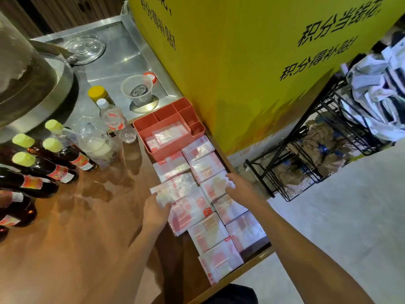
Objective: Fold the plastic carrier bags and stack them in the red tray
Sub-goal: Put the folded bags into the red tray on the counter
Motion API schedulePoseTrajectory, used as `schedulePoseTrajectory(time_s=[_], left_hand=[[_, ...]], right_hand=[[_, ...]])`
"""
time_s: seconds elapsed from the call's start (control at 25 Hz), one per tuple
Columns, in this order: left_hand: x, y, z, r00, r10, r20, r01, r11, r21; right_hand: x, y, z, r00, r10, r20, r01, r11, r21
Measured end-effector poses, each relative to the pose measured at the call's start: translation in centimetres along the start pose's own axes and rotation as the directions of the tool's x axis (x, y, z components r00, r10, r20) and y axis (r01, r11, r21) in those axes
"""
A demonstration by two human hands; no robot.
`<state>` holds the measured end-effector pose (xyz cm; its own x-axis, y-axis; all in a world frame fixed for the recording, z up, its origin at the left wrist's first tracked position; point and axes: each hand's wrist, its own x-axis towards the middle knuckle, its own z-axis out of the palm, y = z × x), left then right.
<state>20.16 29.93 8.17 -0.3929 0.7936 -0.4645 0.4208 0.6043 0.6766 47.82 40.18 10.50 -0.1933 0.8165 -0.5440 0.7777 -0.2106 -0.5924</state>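
Observation:
Several folded clear plastic carrier bags with red print lie in rows along the right edge of the wooden counter. My left hand grips one half-folded bag at its near-left corner. My right hand rests with straight fingers on a folded bag beside it. The red tray, a divided plastic organiser, stands just beyond the rows, and its large front compartment holds folded bags.
Dark sauce bottles with pale green caps crowd the left of the counter, with a water bottle and a bag of cups. A yellow printed box rises behind the tray. A black wire rack stands off the counter's right edge.

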Motion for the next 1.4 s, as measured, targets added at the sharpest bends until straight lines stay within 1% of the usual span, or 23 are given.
schedulePoseTrajectory(time_s=[0.08, 0.2, 0.36, 0.44, 0.6, 0.72, 0.84, 0.96, 1.04, 1.16, 1.24, 1.28, 1.36, 1.4], left_hand=[[1.4, -0.4, 0.2, 0.993, -0.117, -0.020, 0.116, 0.991, -0.074], [2.5, 0.1, 0.5, 0.959, -0.280, -0.042, 0.265, 0.938, -0.224], [3.7, 1.0, 0.1, 0.917, -0.398, -0.012, 0.366, 0.853, -0.372], [3.9, 1.2, -0.3, 0.918, -0.392, 0.050, 0.376, 0.826, -0.420], [4.4, 0.7, -2.3, 0.936, -0.291, 0.197, 0.351, 0.793, -0.498], [4.6, 0.3, -4.8, 0.928, -0.228, 0.296, 0.362, 0.744, -0.561], [4.9, -0.5, -6.9, 0.930, -0.225, 0.292, 0.362, 0.711, -0.603], [5.3, -1.4, -8.2, 0.936, -0.244, 0.253, 0.351, 0.672, -0.652], [5.6, -1.4, -8.7, 0.938, -0.259, 0.228, 0.344, 0.655, -0.673], [6.2, -0.8, -8.7, 0.940, -0.258, 0.223, 0.339, 0.632, -0.697], [6.5, 0.1, -8.7, 0.939, -0.253, 0.233, 0.342, 0.615, -0.710], [6.7, 0.4, -8.7, 0.938, -0.252, 0.237, 0.344, 0.606, -0.717], [7.0, 1.0, -8.8, 0.938, -0.247, 0.243, 0.345, 0.595, -0.726], [7.1, 1.3, -8.9, 0.940, -0.242, 0.242, 0.341, 0.592, -0.730]], right_hand=[[1.3, -1.0, 0.7, 1.000, 0.001, -0.021, -0.001, 1.000, 0.010], [3.4, -2.5, 1.2, 0.997, -0.027, -0.068, 0.026, 1.000, -0.010], [7.4, -4.7, 1.5, 0.994, -0.063, -0.095, 0.061, 0.998, -0.025], [9.2, -5.7, 1.7, 0.992, -0.063, -0.114, 0.060, 0.998, -0.033], [12.7, -7.6, 1.7, 0.974, -0.094, -0.208, 0.080, 0.994, -0.073], [14.9, -8.7, 1.6, 0.977, -0.104, -0.187, 0.081, 0.989, -0.127], [16.0, -9.2, 2.3, 0.977, -0.097, -0.192, 0.050, 0.971, -0.232], [16.2, -9.7, 3.8, 0.948, -0.109, -0.300, -0.009, 0.930, -0.367], [15.9, -10.6, 4.6, 0.941, -0.092, -0.325, -0.050, 0.914, -0.402], [15.9, -11.0, 4.4, 0.949, -0.059, -0.310, -0.078, 0.907, -0.414], [16.5, -10.5, 3.8, 0.947, -0.031, -0.318, -0.090, 0.929, -0.359], [16.9, -10.1, 3.6, 0.947, -0.020, -0.321, -0.075, 0.957, -0.279], [17.4, -9.5, 2.7, 0.954, 0.034, -0.299, -0.033, 0.999, 0.010], [17.3, -9.4, 2.2, 0.963, 0.060, -0.262, -0.022, 0.990, 0.143]])
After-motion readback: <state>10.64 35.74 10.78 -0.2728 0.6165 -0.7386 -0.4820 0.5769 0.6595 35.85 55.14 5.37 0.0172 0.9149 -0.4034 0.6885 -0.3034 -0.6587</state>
